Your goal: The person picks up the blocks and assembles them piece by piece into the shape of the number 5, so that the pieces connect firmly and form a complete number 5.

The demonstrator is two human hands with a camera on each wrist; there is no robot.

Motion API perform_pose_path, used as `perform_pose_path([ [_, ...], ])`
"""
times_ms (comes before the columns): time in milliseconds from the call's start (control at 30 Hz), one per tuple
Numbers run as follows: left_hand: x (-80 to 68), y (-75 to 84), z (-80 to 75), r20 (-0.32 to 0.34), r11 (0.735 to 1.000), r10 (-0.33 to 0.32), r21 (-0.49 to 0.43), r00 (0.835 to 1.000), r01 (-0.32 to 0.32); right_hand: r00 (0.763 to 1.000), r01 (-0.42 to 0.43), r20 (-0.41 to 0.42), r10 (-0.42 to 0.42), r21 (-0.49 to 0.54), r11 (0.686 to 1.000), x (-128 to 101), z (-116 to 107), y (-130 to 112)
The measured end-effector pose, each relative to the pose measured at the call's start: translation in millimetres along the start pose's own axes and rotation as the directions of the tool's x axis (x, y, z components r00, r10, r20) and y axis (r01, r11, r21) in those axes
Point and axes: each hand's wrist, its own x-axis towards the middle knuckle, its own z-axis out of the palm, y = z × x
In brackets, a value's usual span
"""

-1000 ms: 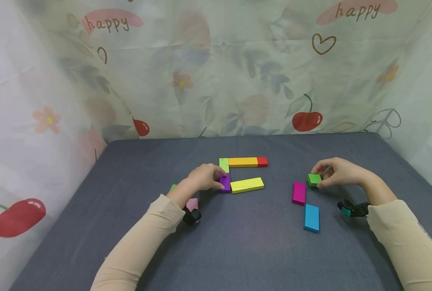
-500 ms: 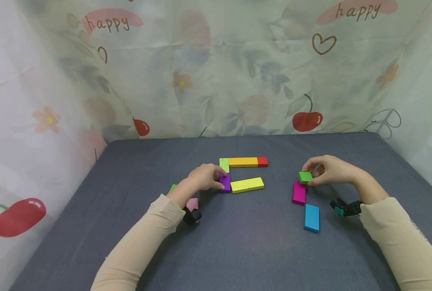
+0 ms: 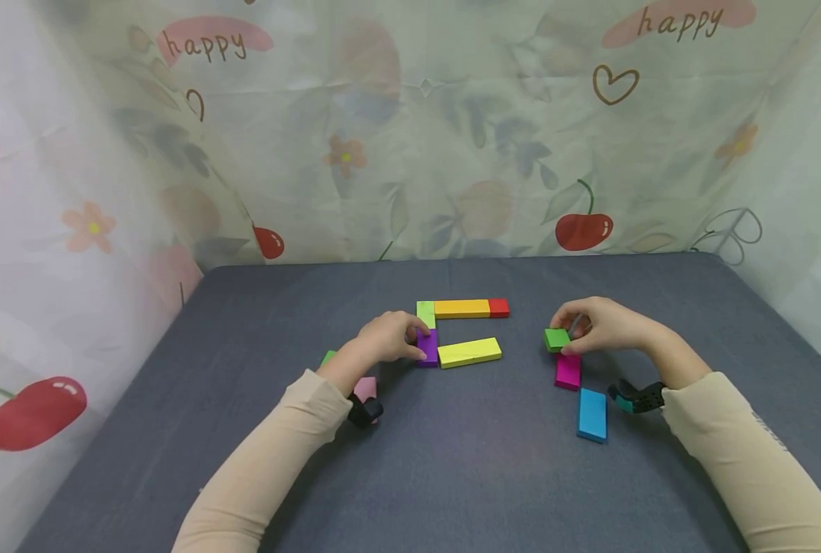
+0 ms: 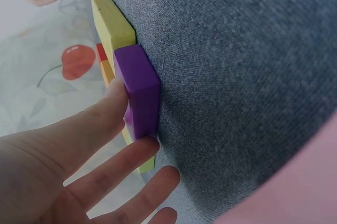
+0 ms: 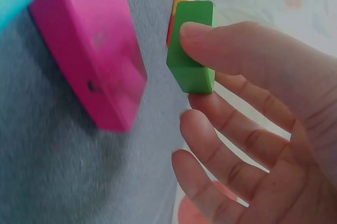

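Observation:
My left hand [image 3: 389,336] holds a purple block [image 3: 428,348] on the table, thumb at one end and index finger at the other. In the left wrist view the purple block [image 4: 138,89] meets the end of a yellow block [image 4: 113,23]. A lime block [image 3: 426,312] continues from its far end, joined to an orange block [image 3: 461,309] tipped by a red block [image 3: 498,308]. My right hand [image 3: 607,326] pinches a small green block [image 3: 557,339] between thumb and fingers. That green block [image 5: 190,50] appears raised over the table, beyond the magenta block [image 5: 100,50].
A blue block [image 3: 593,415] lies nearer than the magenta block on the right. Partly hidden by my left wrist are a pink block [image 3: 365,388] and another green block [image 3: 328,356]. A patterned curtain [image 3: 451,153] hangs behind the grey table [image 3: 493,461].
My right hand has moved left with the green block, from right of the magenta block to over its far end. My left hand has stayed on the purple block.

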Motion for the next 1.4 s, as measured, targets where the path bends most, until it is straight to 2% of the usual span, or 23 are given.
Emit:
perform_pose_path([
  [1400, 0.3, -0.2, 0.1, -0.002, 1.0, 0.005, -0.003, 1.0, -0.005, 0.998, 0.03, 0.057, -0.028, -0.047, 0.998, 36, 21, -26],
])
